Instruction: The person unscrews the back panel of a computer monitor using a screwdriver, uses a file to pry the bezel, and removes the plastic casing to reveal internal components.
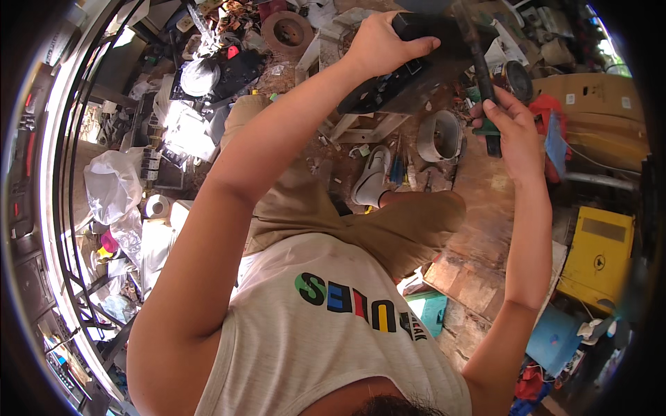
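At the top centre my left hand (388, 47) is closed on the edge of a black casing (444, 45), its thumb lying over the near side. The casing is blurred, and its exact kind cannot be made out. Below it, a black part with openings (388, 87) rests over a pale wooden frame (368, 130). To the right, the fingers of my right hand (515, 132) wrap round a long dark bar-shaped tool (479, 62) with a green piece near the grip. The tool stands roughly upright in the picture beside the casing; its upper end is blurred.
A grey round container (440, 136) and several screwdriver-like tools (400, 166) lie near my shoe (372, 177). A worn wooden board (479, 229) spans the right side, near a yellow box (596, 256) and cardboard boxes (596, 104). Clutter and a plastic bag (111, 184) fill the left.
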